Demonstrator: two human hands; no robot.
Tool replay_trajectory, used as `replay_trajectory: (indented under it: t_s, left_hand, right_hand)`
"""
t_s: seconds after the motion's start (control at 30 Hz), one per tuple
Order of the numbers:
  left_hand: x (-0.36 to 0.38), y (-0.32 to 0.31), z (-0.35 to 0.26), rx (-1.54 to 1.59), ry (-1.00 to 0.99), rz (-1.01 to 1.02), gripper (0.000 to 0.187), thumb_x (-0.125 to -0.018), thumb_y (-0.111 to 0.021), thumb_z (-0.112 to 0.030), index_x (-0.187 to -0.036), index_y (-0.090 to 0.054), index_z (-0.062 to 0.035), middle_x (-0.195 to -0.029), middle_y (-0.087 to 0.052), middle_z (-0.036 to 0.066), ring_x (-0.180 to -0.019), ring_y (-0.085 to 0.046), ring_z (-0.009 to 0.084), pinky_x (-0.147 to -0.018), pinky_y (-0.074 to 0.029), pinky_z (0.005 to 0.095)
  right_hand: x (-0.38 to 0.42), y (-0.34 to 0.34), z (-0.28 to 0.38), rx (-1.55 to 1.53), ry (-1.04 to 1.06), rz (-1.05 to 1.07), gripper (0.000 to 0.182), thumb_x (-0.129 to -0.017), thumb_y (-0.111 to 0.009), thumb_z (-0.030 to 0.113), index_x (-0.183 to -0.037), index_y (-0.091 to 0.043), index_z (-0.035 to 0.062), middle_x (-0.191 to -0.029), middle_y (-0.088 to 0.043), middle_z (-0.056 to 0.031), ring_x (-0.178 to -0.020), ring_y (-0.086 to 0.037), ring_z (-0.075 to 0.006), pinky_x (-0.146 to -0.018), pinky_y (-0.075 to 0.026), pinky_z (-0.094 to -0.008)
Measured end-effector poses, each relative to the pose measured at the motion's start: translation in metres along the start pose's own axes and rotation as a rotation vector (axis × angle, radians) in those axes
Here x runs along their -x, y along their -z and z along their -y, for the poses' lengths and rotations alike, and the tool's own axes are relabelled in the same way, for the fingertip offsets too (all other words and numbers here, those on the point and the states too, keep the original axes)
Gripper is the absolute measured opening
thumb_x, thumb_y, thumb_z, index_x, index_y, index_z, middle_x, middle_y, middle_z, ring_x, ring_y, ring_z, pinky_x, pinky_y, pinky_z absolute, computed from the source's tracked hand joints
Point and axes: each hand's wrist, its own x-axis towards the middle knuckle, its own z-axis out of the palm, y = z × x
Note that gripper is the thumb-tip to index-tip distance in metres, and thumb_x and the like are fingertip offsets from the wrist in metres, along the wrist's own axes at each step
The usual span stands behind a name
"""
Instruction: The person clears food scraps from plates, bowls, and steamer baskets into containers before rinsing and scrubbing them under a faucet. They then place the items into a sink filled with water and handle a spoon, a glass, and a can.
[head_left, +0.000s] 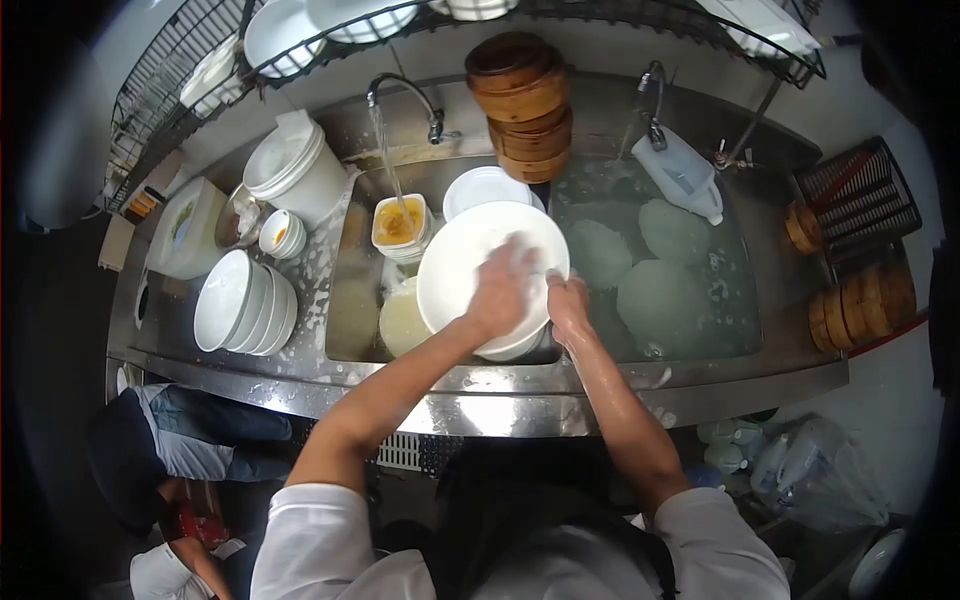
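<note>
A large white plate [450, 275] is held tilted over the divider between two steel sinks. My right hand [568, 300] grips its right rim, fingers wrapped round the edge. Spread over the plate's inner face, my left hand [505, 285] is smeared by motion; whether something lies under its fingers cannot be made out. Beneath the plate more white dishes [515, 348] show. Behind it is another white plate [485, 190]. Water runs from the left tap [405, 95] into square white containers [402, 225] with orange liquid.
Stacked bowls [232, 300] and a white bucket [290, 165] stand left. Bamboo steamers [520, 105] rise behind the divider. Dishes lie under cloudy water in the right sink [745, 300], beside a plastic jug [680, 175]. A dish rack [420, 18] hangs above. Two people are at lower left.
</note>
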Motion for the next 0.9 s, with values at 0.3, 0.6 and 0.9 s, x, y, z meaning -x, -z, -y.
replay_trajectory:
  t_s: [0.3,0.6,0.9]
  left_hand:
    - [-0.034,-0.011,-0.006,1.574,1.172,0.045,0.042,-0.077,-0.068,-0.019,-0.116,-0.057,-0.0064,-0.099,-0.063,0.013,-0.090,-0.063,0.0255,-0.066,-0.055,0.0411]
    - [-0.092,0.035,-0.062,2.213,0.794,0.341,0.043,-0.089,-0.049,-0.035,-0.120,-0.055,-0.0058,-0.110,-0.061,0.016,-0.099,-0.059,0.0337,-0.088,-0.047,0.0499]
    - [-0.087,-0.046,-0.140,2.011,0.843,0.401,0.035,-0.095,-0.045,-0.025,-0.119,-0.049,0.0008,-0.111,-0.060,0.015,-0.095,-0.061,0.0261,-0.073,-0.054,0.0378]
  right_hand:
    - [-0.037,0.076,-0.021,-0.616,-0.026,-0.239,0.032,-0.085,-0.053,0.005,-0.113,-0.053,-0.0100,-0.105,-0.062,-0.0198,-0.090,-0.062,-0.0250,-0.081,-0.048,-0.0357]
    - [-0.020,0.147,-0.069,-0.892,-0.435,0.279,0.044,-0.083,-0.063,0.019,-0.120,-0.051,-0.0015,-0.112,-0.059,-0.0160,-0.097,-0.060,-0.0289,-0.085,-0.049,-0.0418]
    - [-0.088,0.174,-0.174,-0.887,-0.354,0.219,0.035,-0.089,-0.053,0.016,-0.119,-0.054,-0.0013,-0.113,-0.060,-0.0139,-0.101,-0.059,-0.0246,-0.090,-0.048,-0.0384]
